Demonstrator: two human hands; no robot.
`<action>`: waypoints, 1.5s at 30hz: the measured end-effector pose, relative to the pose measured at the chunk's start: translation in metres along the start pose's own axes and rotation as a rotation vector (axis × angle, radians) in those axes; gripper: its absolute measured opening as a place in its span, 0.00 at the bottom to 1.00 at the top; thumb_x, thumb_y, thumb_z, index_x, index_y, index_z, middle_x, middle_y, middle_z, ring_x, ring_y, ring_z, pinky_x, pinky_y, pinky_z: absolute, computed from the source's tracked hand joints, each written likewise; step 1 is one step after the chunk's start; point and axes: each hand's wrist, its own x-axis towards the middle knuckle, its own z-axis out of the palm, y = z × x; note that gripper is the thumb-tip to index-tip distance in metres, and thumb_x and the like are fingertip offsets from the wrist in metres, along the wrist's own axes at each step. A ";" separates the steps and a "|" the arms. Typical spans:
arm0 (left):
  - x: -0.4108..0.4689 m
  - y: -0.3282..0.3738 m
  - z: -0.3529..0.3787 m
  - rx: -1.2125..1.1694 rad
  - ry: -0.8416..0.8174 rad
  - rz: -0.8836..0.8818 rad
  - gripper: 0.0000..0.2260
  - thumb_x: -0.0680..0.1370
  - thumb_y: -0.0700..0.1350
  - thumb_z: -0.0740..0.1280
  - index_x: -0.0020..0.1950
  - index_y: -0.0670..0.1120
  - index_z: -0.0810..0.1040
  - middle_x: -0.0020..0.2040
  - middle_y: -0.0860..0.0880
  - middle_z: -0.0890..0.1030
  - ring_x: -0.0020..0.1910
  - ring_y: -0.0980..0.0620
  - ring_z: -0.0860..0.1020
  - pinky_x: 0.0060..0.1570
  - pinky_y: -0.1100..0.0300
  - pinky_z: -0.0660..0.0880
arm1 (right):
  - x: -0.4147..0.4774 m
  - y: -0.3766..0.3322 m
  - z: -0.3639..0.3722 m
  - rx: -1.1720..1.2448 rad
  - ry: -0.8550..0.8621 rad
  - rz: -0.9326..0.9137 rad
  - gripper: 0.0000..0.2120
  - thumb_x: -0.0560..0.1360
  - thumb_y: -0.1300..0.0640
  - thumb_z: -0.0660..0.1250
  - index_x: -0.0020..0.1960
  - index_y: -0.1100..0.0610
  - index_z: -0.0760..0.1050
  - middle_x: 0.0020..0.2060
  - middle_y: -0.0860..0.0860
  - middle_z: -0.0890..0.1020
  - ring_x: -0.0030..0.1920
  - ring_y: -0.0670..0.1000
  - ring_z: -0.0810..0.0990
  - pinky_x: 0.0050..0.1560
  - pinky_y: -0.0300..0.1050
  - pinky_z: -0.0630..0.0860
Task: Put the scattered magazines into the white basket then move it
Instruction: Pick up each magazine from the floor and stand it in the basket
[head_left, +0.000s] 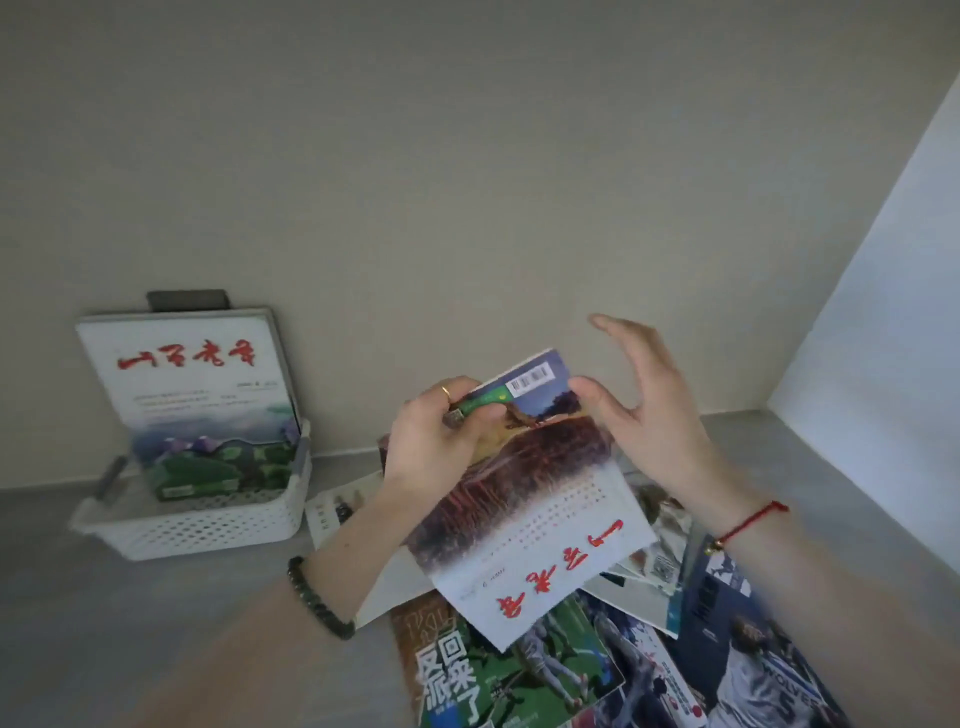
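A left hand (434, 441) pinches a magazine (524, 499) by its top edge, lifted clear of the pile (519, 670) below the fingers, seemingly bound for the basket (208, 525) well to their left, where one issue (192, 395) already stands. The right hand (649, 410), fingers spread, steadies the edge with its thumb.

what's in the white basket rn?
One magazine stands upright in the basket, red title, landscape cover. Grey edges and a dark tab show behind it; what they belong to is covered. Basket floor is hidden.
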 end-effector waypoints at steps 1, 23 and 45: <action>0.001 -0.006 -0.016 -0.105 0.076 -0.075 0.06 0.72 0.46 0.69 0.36 0.56 0.77 0.33 0.52 0.80 0.35 0.46 0.78 0.36 0.56 0.77 | -0.005 -0.002 0.009 0.036 0.091 0.053 0.26 0.72 0.48 0.65 0.66 0.57 0.65 0.59 0.49 0.70 0.61 0.45 0.68 0.63 0.30 0.61; -0.056 -0.189 -0.247 -0.663 0.283 -0.700 0.06 0.75 0.40 0.64 0.42 0.48 0.80 0.34 0.54 0.84 0.34 0.57 0.82 0.40 0.60 0.76 | -0.010 -0.124 0.253 1.036 0.052 0.800 0.16 0.76 0.67 0.58 0.47 0.47 0.77 0.48 0.47 0.82 0.48 0.45 0.81 0.49 0.47 0.77; 0.053 -0.331 -0.306 -0.021 0.313 -0.572 0.05 0.72 0.36 0.68 0.41 0.45 0.76 0.44 0.44 0.81 0.39 0.53 0.79 0.36 0.67 0.74 | 0.079 -0.097 0.416 0.441 -0.049 0.624 0.03 0.71 0.64 0.68 0.42 0.56 0.78 0.38 0.50 0.81 0.37 0.41 0.77 0.32 0.24 0.70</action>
